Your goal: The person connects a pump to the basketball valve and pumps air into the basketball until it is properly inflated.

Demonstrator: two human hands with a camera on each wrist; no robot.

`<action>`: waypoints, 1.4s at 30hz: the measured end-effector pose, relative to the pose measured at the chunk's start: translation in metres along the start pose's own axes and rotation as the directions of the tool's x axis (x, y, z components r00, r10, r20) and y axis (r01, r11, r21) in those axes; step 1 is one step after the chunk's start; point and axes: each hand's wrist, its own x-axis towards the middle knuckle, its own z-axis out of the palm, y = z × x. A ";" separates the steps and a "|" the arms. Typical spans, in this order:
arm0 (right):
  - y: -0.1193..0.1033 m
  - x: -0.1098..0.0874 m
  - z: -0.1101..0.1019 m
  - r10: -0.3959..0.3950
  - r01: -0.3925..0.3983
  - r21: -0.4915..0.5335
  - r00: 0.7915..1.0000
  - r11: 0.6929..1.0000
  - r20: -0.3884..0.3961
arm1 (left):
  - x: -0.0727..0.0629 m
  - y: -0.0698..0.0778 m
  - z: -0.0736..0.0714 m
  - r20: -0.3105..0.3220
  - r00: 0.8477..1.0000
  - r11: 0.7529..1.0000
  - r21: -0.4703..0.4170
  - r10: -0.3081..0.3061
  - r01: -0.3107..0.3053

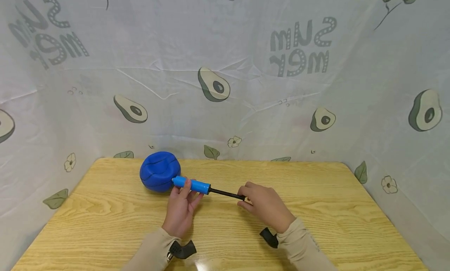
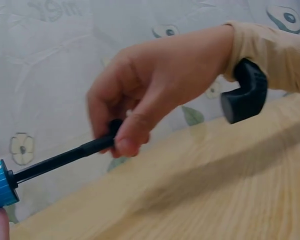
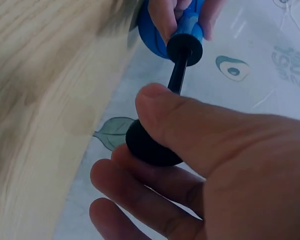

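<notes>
A dented, partly deflated blue ball (image 1: 159, 172) rests on the table toward the back left. My left hand (image 1: 181, 208) grips the light-blue barrel of a hand pump (image 1: 197, 186), whose tip meets the ball's right side. The pump's black rod is drawn far out to the right. At its end, my right hand (image 1: 265, 204) pinches the black handle between thumb and fingers. In the right wrist view the round handle end (image 3: 152, 145) sits under the thumb, with the other fingers curled loosely below.
The wooden table (image 1: 316, 193) runs back to a pale curtain (image 1: 253, 118) printed with avocados and leaves, which also hangs along both sides. A black wrist mount (image 1: 183, 249) is on the left sleeve, another (image 1: 269, 237) by the right sleeve.
</notes>
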 end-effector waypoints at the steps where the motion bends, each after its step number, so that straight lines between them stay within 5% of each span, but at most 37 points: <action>1: 0.000 0.000 0.001 -0.014 0.014 0.007 1.000 1.000 0.000 | -0.001 -0.002 0.001 -0.001 1.000 1.000 -0.002 -0.007 0.007; 14: -0.010 0.003 0.009 -0.098 0.099 0.038 0.995 0.994 -0.030 | -0.013 -0.017 0.012 0.026 0.998 0.996 0.064 -0.065 0.063; 23: -0.011 0.002 0.014 -0.093 0.095 0.076 0.995 0.993 -0.022 | -0.019 -0.025 0.015 0.128 0.984 0.991 0.066 -0.123 0.116; 30: -0.012 0.005 0.011 -0.045 0.049 0.085 0.998 0.995 -0.049 | -0.011 -0.020 0.012 0.169 0.983 0.997 0.023 -0.076 0.074; 36: -0.011 0.004 0.009 -0.016 0.017 0.083 1.000 0.996 -0.013 | -0.010 -0.018 0.011 0.134 0.988 0.997 0.010 -0.079 0.078; 42: -0.009 0.002 0.006 0.023 -0.022 0.042 0.999 0.999 -0.025 | -0.005 -0.009 0.007 0.103 0.995 1.000 0.022 -0.005 0.003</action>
